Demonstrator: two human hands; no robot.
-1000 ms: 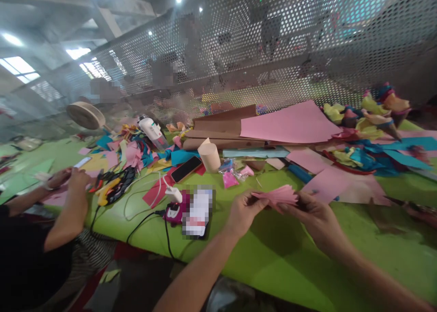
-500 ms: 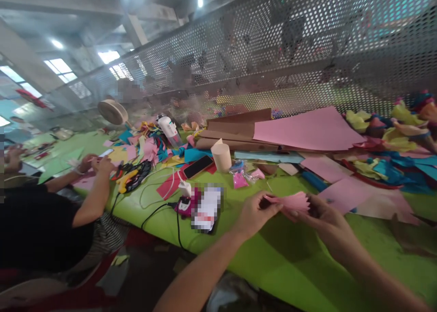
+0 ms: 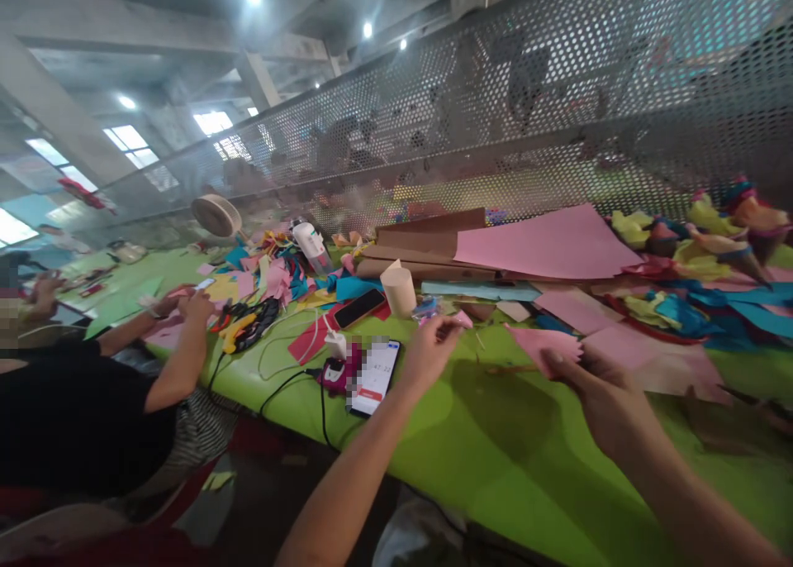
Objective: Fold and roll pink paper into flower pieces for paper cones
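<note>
Between the thumb and fingers of my right hand (image 3: pixel 598 389) is a pink paper piece (image 3: pixel 536 345) with a zigzag-cut edge, raised above the green table (image 3: pixel 496 468). My left hand (image 3: pixel 434 348) reaches forward with curled fingers, and its fingertips close on a small folded pink paper piece (image 3: pixel 463 319). Beside those fingertips lies a clear plastic packet (image 3: pixel 426 307), partly hidden by the hand. Just behind stands a cream paper roll (image 3: pixel 398 290).
Left of my arm lie a lit phone (image 3: pixel 377 377), a magenta power strip (image 3: pixel 334 375) with cables, a dark phone (image 3: pixel 359 308) and a yellow-black glue gun (image 3: pixel 241 327). Pink sheets (image 3: pixel 545 249) and brown sheets lie behind. A co-worker (image 3: pixel 80 418) sits at the left.
My left hand has let go of the zigzag-edged pink paper and moved left and forward to the small pink piece. My right hand keeps the paper, which now spreads more open.
</note>
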